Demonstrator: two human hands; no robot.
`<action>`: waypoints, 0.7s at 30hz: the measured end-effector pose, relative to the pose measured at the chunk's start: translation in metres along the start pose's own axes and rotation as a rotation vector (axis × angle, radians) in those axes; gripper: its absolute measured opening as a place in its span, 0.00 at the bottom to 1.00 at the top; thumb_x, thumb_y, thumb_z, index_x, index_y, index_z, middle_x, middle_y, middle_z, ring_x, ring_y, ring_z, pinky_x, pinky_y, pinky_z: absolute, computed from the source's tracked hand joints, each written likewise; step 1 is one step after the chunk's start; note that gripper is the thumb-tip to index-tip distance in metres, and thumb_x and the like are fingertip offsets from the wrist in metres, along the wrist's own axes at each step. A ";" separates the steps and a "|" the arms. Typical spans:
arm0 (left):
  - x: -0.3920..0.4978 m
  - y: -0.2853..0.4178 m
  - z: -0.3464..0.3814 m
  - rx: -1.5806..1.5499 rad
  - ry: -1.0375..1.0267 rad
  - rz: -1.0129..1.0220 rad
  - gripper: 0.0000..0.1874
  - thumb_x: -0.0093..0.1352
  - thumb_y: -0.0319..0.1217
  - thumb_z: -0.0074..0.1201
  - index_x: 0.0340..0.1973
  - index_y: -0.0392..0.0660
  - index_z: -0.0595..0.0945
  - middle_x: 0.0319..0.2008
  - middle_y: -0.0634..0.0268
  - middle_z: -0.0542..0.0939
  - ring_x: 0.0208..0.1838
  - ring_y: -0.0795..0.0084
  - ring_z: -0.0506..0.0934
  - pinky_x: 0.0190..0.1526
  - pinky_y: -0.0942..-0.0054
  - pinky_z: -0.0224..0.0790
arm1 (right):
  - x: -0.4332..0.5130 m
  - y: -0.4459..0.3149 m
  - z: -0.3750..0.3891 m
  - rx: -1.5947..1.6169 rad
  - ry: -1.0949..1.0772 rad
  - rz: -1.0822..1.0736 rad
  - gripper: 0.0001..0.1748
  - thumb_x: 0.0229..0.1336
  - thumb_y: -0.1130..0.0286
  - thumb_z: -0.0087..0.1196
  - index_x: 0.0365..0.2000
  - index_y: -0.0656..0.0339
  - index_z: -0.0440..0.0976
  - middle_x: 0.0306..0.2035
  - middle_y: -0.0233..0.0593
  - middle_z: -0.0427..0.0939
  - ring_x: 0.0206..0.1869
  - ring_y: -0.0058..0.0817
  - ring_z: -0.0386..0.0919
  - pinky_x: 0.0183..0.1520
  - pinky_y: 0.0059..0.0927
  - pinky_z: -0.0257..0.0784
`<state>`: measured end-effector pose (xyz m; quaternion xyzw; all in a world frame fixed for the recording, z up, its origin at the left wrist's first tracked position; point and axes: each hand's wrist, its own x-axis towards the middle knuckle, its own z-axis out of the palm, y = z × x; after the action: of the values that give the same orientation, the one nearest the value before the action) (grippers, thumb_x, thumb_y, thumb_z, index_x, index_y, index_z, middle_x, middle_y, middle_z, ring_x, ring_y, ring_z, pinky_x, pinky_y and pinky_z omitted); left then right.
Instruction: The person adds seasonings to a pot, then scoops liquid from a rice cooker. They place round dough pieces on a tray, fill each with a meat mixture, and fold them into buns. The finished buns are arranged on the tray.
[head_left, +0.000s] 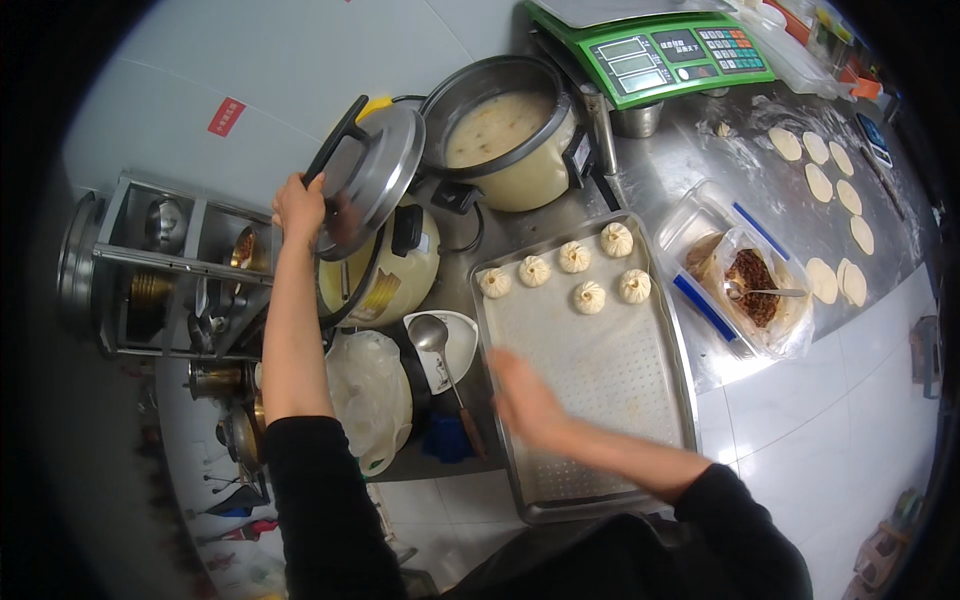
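My left hand (298, 204) grips the black handle of a round steel pot lid (382, 169). The lid is tilted over a cream-coloured electric pot (420, 266), whose opening is partly covered. Just behind, a second cream electric pot (536, 184) stands uncovered with pale, soupy food (495, 127) inside. My right hand (529, 405), blurred by motion, hovers over the left edge of a metal baking tray (686, 420) and seems to hold nothing. Several pleated buns (574, 256) sit at the tray's far end. A ladle (430, 334) rests on a white dish (463, 341) left of the tray.
Right of the tray, a plastic container (705, 199) holds a bag of dark filling (754, 281) with a spoon. Dough wrappers (819, 183) lie on the floured steel table (739, 154). A green scale (637, 90) stands at the back, a metal rack (180, 262) at left.
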<state>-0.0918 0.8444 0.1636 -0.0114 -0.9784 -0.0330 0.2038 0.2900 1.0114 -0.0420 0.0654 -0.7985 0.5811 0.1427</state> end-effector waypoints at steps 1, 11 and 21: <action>0.003 0.008 0.001 -0.004 0.001 -0.003 0.26 0.70 0.51 0.53 0.55 0.48 0.78 0.56 0.49 0.76 0.64 0.45 0.66 0.64 0.45 0.52 | 0.027 0.021 -0.023 -0.105 0.032 0.039 0.31 0.47 0.83 0.49 0.56 0.69 0.64 0.54 0.57 0.68 0.54 0.55 0.68 0.54 0.51 0.67; 0.022 0.077 0.011 -0.021 0.016 -0.025 0.25 0.68 0.50 0.55 0.53 0.48 0.80 0.54 0.51 0.78 0.64 0.45 0.67 0.62 0.45 0.53 | 0.214 0.184 -0.184 -1.083 -0.052 0.177 0.17 0.60 0.72 0.46 0.48 0.58 0.77 0.61 0.34 0.70 0.64 0.36 0.66 0.64 0.41 0.63; 0.027 0.109 0.012 -0.047 0.030 -0.017 0.23 0.69 0.48 0.55 0.51 0.45 0.81 0.53 0.48 0.77 0.64 0.46 0.66 0.63 0.48 0.51 | 0.245 0.195 -0.188 -1.066 -0.370 0.288 0.21 0.55 0.71 0.51 0.51 0.56 0.76 0.61 0.31 0.70 0.64 0.36 0.65 0.64 0.44 0.62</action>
<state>-0.1171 0.9538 0.1695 -0.0075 -0.9742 -0.0580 0.2179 0.0331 1.2665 -0.0917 -0.0241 -0.9933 0.0912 -0.0665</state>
